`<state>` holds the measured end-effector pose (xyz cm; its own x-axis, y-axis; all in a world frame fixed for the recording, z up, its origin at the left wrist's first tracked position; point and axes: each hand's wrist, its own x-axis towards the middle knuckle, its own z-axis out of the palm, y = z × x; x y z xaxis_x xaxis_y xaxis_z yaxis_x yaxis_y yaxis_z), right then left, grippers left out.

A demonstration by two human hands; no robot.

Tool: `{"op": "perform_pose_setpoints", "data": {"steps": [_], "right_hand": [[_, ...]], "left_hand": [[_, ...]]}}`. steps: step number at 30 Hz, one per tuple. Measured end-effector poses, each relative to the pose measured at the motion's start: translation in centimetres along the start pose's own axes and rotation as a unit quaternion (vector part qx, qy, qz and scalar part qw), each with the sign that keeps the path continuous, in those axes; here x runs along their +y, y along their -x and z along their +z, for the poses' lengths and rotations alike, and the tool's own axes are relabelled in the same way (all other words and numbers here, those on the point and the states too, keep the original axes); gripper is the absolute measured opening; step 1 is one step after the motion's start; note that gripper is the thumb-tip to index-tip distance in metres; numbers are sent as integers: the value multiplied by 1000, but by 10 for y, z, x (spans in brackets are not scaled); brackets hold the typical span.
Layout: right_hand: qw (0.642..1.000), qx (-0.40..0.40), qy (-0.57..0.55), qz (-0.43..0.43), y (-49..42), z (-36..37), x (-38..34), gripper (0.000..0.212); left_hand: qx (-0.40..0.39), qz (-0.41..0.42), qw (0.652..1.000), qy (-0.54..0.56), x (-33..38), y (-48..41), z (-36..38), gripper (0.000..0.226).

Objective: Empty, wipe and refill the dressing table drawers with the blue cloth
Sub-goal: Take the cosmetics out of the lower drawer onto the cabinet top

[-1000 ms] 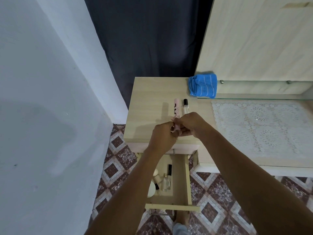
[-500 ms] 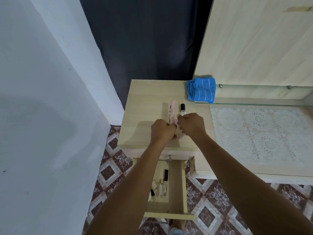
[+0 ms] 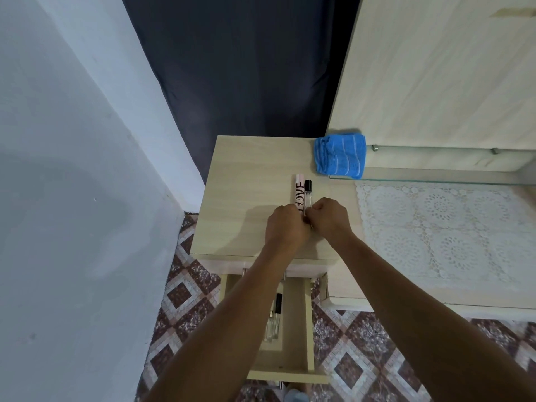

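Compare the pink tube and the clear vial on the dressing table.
The pink tube is opaque with black lettering; the clear vial is transparent with a black cap. The pink tube reaches farther back than the clear vial. Both lie flat, side by side.

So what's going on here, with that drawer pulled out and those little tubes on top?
A person is emptying the dressing table drawer. The left hand is curled over the near end of a pink tube, the right hand over that of a clear vial, both lying side by side on the tabletop. Small glass bottles lie in the open drawer. The blue cloth sits folded at the back.
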<state>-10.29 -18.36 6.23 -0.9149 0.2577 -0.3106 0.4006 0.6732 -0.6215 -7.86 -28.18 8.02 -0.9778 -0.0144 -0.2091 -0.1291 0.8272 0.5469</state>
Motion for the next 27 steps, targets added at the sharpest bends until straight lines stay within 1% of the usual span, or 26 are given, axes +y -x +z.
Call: {"op": "perform_pose_setpoints", "data": {"steps": [6,11,13,15,17,19,21,23,24,25,27], "right_hand": [[1000,18,-13,2,3,0,5,25],[999,51,9,-8,16,5,13,26],[996,86,4,-23,26,9,19,25],[990,132,-35,-47,41,14,29,24],[979,174,-66,-84,60,21,41,21],[969,205,-74,-114,75,29,53,18],[964,217,-85,-125,87,42,62,17],[966,205,-110,-112,101,57,69,19],[969,191,-120,-101,107,66,73,20],[972,177,-122,-96,113,74,75,21],[980,142,-102,-90,122,93,83,21]], "left_hand": [[17,-8,1000,20,-9,2,3,32],[30,5,999,27,-34,20,5,23],[54,27,997,54,-46,32,5,20],[89,74,989,94,-59,47,8,16],[106,117,981,110,-75,66,13,16],[95,128,981,115,-95,82,24,17],[70,116,986,95,-118,92,41,19],[25,91,993,65,-142,100,64,19],[-7,64,997,50,-153,106,75,17],[-40,40,998,37,-160,109,83,17],[-93,3,996,5,-173,117,98,23]]}}
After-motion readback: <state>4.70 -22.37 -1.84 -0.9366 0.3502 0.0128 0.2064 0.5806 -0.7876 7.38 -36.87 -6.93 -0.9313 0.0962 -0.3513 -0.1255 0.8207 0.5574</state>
